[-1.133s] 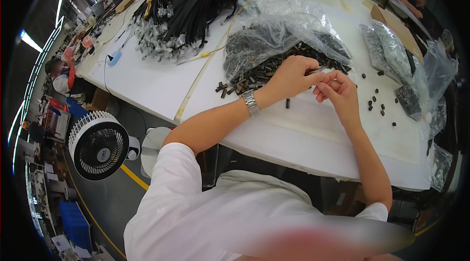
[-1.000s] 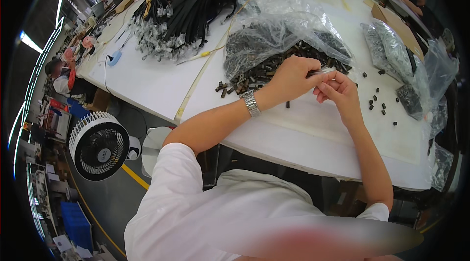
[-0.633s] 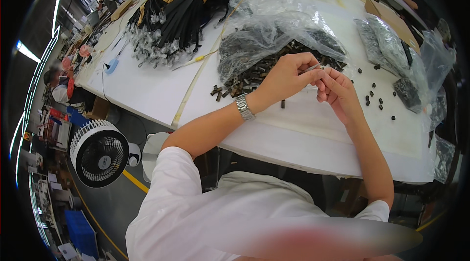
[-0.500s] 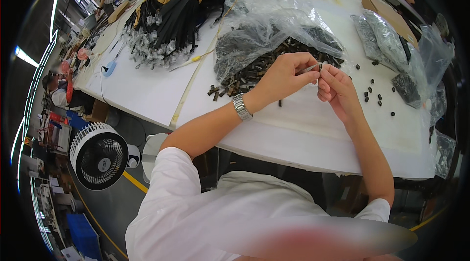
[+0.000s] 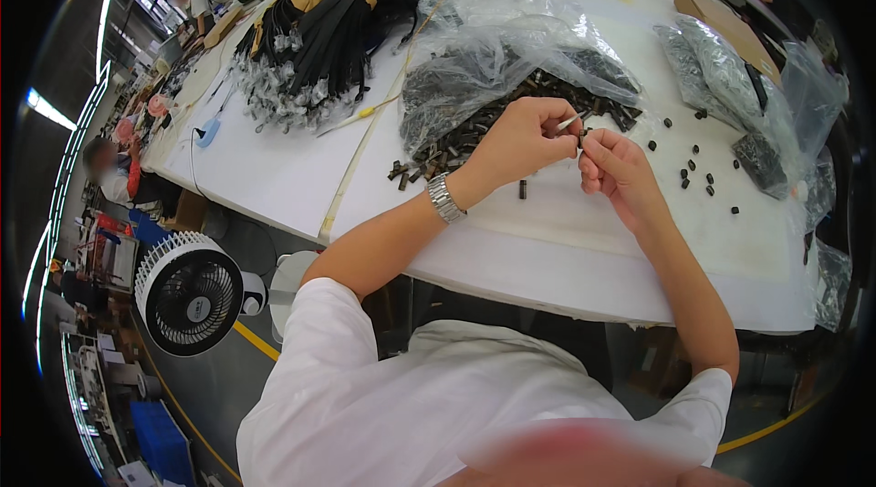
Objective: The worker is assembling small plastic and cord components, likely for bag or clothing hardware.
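My left hand, with a metal watch on its wrist, is closed around a thin silvery tool that slants up past the fingertips. Its exact kind is hard to make out. Facing it, my right hand pinches a small dark piece, mostly covered by the fingers. Both sets of fingertips meet just above the table. Behind my left hand spreads a heap of short dark brown and black tubular pieces, partly under a clear plastic bag. One such piece stands apart, below my wrists.
Several small black pieces lie scattered to the right, near filled plastic bags and a cardboard box. A tied bundle of black straps lies far left. A fan stands beside the white table. Other people are in the background.
Both hands have shifted slightly left, still together. The silvery tool now tilts more steeply upward. A black piece beside my right hand has come into view.
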A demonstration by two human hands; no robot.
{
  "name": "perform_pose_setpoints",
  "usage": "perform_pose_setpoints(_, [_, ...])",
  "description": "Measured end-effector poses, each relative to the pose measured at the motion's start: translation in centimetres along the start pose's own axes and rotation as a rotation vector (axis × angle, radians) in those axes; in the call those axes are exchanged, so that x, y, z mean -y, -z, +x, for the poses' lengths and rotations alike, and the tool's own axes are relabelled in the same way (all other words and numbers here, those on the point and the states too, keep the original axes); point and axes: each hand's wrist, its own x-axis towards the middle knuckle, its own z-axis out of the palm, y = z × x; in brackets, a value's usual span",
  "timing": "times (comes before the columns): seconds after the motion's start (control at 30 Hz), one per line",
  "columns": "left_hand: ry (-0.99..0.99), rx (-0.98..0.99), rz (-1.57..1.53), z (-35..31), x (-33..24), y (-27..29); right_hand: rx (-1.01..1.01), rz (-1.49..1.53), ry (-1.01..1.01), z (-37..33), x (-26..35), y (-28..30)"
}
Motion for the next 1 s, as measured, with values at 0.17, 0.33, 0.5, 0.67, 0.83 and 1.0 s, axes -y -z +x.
perform_pose_setpoints(0.17, [-0.140, -0.150, 0.113, -0.5, 0.5, -1.5, -0.066, 0.045, -0.001, -0.3, -0.8, -0.1])
perform_pose_setpoints(0.33, [-0.153, -0.161, 0.216, -0.6, -0.2, -1.5, -0.142, -0.080, 0.153, -0.5, -1.0, -1.0])
perform_pose_setpoints(0.5, [-0.464, -0.270, 0.451, -0.9, 0.9, -1.5, -0.200, -0.275, 0.216, 0.0, -0.8, -1.5])
perform_pose_setpoints(0.67, [-0.533, -0.253, 0.585, -1.3, 0.6, -1.7, -0.241, -0.254, 0.211, -0.1, -1.1, -0.3])
perform_pose_setpoints(0.83, [-0.572, -0.221, 0.533, -1.0, 1.1, -1.5, -0.237, -0.072, 0.079, -0.5, -0.2, 0.1])
perform_pose_setpoints(1.0, [-0.496, -0.166, 0.508, -1.4, 1.4, -1.1, -0.260, -0.222, 0.107, -0.4, -0.2, -0.5])
